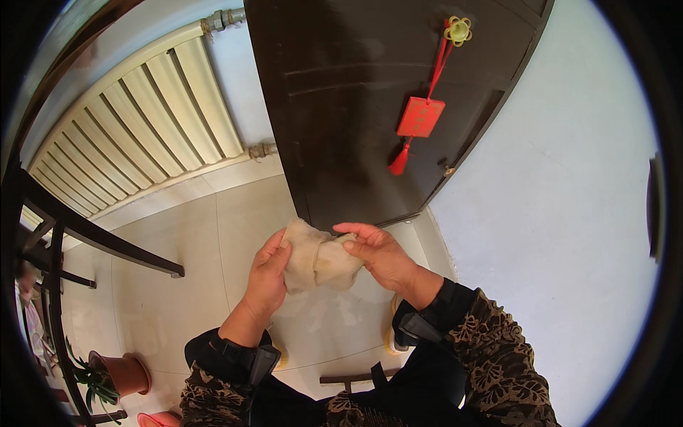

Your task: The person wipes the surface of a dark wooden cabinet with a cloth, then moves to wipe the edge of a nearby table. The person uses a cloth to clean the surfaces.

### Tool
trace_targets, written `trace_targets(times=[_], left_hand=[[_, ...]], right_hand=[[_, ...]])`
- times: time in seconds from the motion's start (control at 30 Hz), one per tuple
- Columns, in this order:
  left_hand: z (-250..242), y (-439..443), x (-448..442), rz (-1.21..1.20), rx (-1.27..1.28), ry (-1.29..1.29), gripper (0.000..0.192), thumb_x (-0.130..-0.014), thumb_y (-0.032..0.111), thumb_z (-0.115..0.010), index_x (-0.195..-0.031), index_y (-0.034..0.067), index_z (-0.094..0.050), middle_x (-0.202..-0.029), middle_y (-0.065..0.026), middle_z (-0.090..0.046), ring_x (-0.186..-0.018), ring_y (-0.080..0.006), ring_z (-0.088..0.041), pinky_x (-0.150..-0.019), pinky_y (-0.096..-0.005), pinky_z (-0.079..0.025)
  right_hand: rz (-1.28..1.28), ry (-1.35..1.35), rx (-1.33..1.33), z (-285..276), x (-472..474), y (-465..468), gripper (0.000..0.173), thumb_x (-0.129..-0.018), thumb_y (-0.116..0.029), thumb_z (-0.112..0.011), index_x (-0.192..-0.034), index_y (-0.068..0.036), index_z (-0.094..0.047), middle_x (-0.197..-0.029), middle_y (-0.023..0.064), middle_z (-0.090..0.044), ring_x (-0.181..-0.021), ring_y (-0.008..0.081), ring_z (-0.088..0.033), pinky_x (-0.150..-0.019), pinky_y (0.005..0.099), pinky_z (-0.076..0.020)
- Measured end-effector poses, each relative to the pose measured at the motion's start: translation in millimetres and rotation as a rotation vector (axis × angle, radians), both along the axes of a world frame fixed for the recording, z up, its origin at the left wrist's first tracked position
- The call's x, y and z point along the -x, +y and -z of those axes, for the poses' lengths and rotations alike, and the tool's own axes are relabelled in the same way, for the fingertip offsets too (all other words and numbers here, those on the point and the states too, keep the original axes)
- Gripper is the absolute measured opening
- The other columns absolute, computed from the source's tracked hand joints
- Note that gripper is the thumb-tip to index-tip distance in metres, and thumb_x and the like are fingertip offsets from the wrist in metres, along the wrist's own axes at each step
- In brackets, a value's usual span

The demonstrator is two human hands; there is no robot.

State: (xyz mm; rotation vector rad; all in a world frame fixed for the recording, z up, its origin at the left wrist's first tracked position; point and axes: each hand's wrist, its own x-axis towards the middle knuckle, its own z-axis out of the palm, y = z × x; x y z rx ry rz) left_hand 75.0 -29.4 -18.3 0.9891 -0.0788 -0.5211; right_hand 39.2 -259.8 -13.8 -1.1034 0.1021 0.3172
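A cream-coloured cloth [315,261], folded over itself, is stretched between my two hands above the tiled floor. My left hand [267,272] grips its left edge, thumb on top. At the cloth's upper right corner, my right hand [379,251] pinches the fabric between thumb and fingers. Beyond the cloth stands a dark brown door [347,107], its lower edge close behind my hands in the view. A red hanging ornament [421,117] with a tassel and some writing dangles on the door.
A cream radiator [144,117] with pipes lines the wall at upper left. Dark wooden chair legs [122,240] reach in from the left. A potted plant [122,373] stands on the tiled floor [165,299] at lower left, near a pink container [158,420]. A pale wall [549,203] rises on the right.
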Motion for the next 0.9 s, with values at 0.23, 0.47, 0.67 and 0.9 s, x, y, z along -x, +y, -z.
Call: trace_targets(times=[0.23, 0.47, 0.67, 0.9], left_hand=[[4.0, 4.5, -1.7, -0.250, -0.388, -0.020, 0.041, -0.101, 0.020, -0.054, -0.137, 0.004, -0.046, -0.114, -0.0059, -0.064, -0.103, -0.0124, -0.059, -0.087, -0.0325, -0.048], [1.9, 8.2, -6.7, -0.037, -0.332, -0.122, 0.051, -0.089, 0.004, -0.068, -0.136, 0.003, -0.048, -0.096, -0.0025, -0.067, -0.086, -0.0093, -0.061, -0.077, -0.0294, -0.050], [7.9, 4.7, 2.0, -0.091, -0.923, -0.676, 0.042, -0.079, -0.003, -0.073, -0.119, 0.005, -0.065, -0.096, -0.0077, -0.069, -0.082, -0.0229, -0.065, -0.075, -0.0290, -0.051], [9.1, 3.1, 2.2, -0.268, -0.969, -0.899, 0.021, -0.080, -0.001, -0.072, -0.100, 0.003, -0.070, -0.114, -0.0127, -0.063, -0.099, -0.0278, -0.061, -0.084, -0.0322, -0.050]], right_hand=[[0.120, -0.095, 0.176, -7.1, -7.1, -18.6, 0.031, -0.094, -0.004, -0.064, -0.125, -0.006, -0.063, -0.104, -0.0039, -0.065, -0.091, 0.0056, -0.057, -0.086, 0.0223, -0.0465], [0.092, -0.241, 0.583, -20.5, -3.9, -23.2, 0.038, -0.088, -0.002, -0.066, -0.126, -0.006, -0.064, -0.099, 0.0012, -0.068, -0.090, 0.0107, -0.057, -0.085, 0.0281, -0.0486], [0.063, -0.438, 1.096, -17.5, -0.3, -28.4, 0.039, -0.080, 0.001, -0.070, -0.118, -0.007, -0.068, -0.104, 0.0087, -0.068, -0.092, 0.0234, -0.060, -0.085, 0.0331, -0.0498], [0.232, -0.651, 1.320, -7.9, -4.6, -28.4, 0.023, -0.080, 0.003, -0.064, -0.101, -0.004, -0.069, -0.090, 0.0115, -0.063, -0.089, 0.0307, -0.061, -0.076, 0.0386, -0.0519]])
